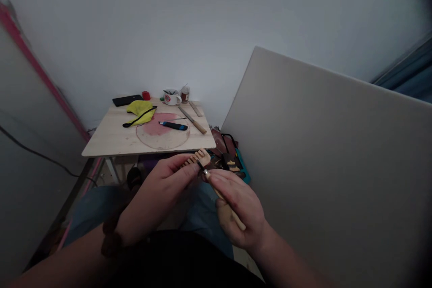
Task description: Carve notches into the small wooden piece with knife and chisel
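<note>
My left hand pinches a small wooden comb-like piece with cut teeth, held above my lap. My right hand is closed round a carving tool with a pale wooden handle. The tool's dark metal tip touches the wooden piece near my left thumb. Both hands sit close together just in front of the small table's near edge.
A small wooden table holds a round clear mat with a pink patch, a blue-handled knife, a yellow cloth, files, a mug and a dark case. A large pale board leans on the right. A tool pouch lies below.
</note>
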{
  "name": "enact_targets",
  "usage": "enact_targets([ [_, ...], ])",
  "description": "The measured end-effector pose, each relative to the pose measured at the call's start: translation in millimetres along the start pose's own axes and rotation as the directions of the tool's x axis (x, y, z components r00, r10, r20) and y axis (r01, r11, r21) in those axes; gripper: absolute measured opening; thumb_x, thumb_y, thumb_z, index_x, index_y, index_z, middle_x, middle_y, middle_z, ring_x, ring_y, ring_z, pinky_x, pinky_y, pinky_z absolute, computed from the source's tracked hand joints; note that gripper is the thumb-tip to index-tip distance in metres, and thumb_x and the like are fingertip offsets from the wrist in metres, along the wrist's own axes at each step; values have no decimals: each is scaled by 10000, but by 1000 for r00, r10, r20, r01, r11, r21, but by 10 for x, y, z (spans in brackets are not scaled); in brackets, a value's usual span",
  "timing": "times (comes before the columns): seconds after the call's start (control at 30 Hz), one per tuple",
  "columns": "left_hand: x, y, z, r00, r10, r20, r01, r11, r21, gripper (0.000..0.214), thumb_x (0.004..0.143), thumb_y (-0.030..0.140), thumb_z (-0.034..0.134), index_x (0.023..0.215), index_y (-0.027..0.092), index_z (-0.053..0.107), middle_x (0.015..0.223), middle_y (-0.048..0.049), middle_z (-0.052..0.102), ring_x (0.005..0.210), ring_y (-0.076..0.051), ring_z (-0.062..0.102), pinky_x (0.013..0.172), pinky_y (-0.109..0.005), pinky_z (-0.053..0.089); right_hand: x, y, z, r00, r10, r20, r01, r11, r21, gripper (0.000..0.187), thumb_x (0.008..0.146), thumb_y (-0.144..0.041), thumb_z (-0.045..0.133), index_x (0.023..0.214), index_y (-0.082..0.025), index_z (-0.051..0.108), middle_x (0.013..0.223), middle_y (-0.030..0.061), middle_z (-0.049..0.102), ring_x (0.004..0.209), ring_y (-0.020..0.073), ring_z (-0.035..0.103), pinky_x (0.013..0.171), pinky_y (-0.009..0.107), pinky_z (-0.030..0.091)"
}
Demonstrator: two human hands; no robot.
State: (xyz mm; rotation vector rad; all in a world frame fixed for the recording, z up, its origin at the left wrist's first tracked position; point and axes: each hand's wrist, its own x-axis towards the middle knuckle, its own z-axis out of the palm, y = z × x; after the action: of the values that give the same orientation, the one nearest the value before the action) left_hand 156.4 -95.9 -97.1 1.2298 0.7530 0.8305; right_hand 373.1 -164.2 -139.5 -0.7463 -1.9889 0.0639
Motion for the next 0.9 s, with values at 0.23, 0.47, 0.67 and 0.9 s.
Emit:
enact_targets([
  [0.23,4,10,-2,999,-1,39,1,1000,-4,335,1006,524,840,1072,202,903,740,7,625,663,-151,415,580,-254,327,-51,43,-19,1000,7,7,-6,1000,-14,738,999,-78,586,1725,-205,574,1460,158,839,1431,335,792,1167,568,715],
  [0.47,-5,-167,27,987,-60,148,73,994,-84,224,1012,426,838,951,212,813,694,43,528,619,-129,333,538,-240,268,-90,89,-29,1000,-9,-3,9,999,-47,710,1029,-100,589,1731,-211,582,1425,131,862,1401,303,814,1207,539,701],
  [0.67,13,-190,77,993,-93,73,106,977,-188,334,1013,502,826,936,183,763,723,52,472,618,-108,308,540,-232,253,-47,55,-42,999,36,0,-36,999,-9,699,1021,-85,595,1709,-208,602,1461,135,850,1429,300,801,1219,531,692],
  [0.9,37,-113,11,997,-51,49,58,986,-156,283,1023,461,809,948,189,783,740,36,510,631,-115,322,530,-226,246,-12,5,-86,998,51,37,-51,999,7,694,1030,-91,597,1713,-215,597,1452,127,857,1460,304,784,1206,537,702],
])
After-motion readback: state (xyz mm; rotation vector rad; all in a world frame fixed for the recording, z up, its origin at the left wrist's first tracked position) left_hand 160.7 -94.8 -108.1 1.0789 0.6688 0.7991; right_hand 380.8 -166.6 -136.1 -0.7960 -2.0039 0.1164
